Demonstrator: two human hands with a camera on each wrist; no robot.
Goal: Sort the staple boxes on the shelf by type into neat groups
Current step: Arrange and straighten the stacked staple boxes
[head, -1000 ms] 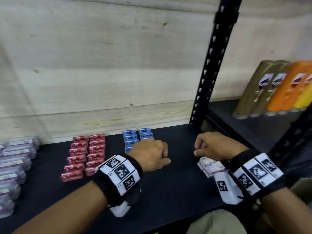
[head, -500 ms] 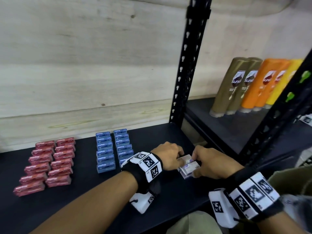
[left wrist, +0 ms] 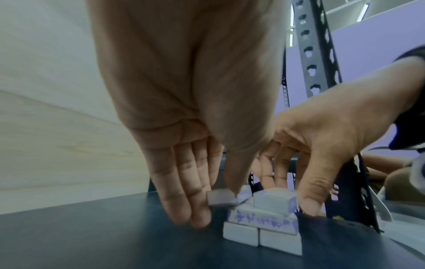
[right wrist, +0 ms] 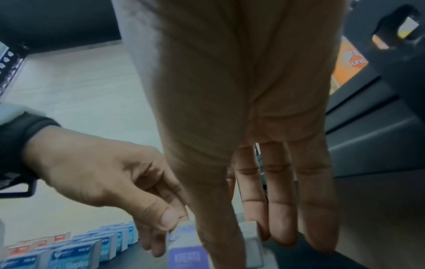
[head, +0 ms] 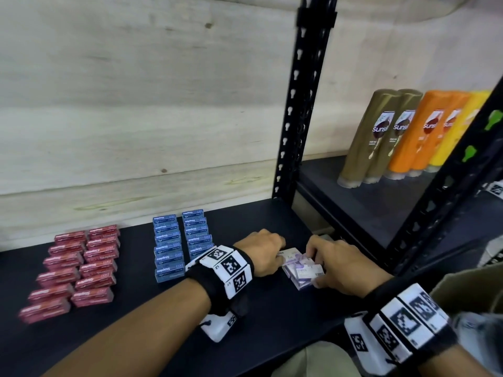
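Head view, left hand (head: 260, 251) and right hand (head: 336, 265) pinching purple staple boxes (head: 302, 270).

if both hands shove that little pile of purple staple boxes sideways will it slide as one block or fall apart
Likely falls apart: the purple staple boxes are loosely stacked, the top ones askew. Being small rigid cartons on the smooth black shelf, they should slide rather than roll.

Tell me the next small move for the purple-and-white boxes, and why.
Probably square the pile up: the purple-and-white boxes sit unevenly stacked between the left hand and right hand, while the red boxes and blue boxes already stand in tidy double rows on the shelf.
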